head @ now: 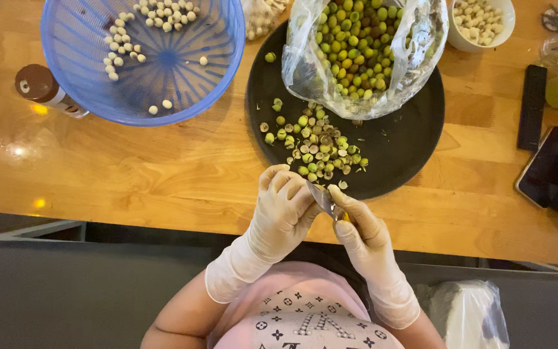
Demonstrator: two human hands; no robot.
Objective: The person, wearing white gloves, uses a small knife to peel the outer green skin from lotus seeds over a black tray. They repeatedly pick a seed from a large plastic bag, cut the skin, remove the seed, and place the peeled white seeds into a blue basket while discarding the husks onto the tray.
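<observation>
At the surface's near edge, left hand [283, 205] pinches a seed, hidden in its grip; right hand [361, 227] grips a knife [323, 198]. A slip could cut the glove, since the blade sits against fingers.

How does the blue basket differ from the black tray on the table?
The blue basket is deep with slotted sides and holds a few pale peeled seeds; the black tray is flat and solid, carrying a clear bag of green seeds and a pile of green husks. Both are round and rest on the wooden table.
</observation>
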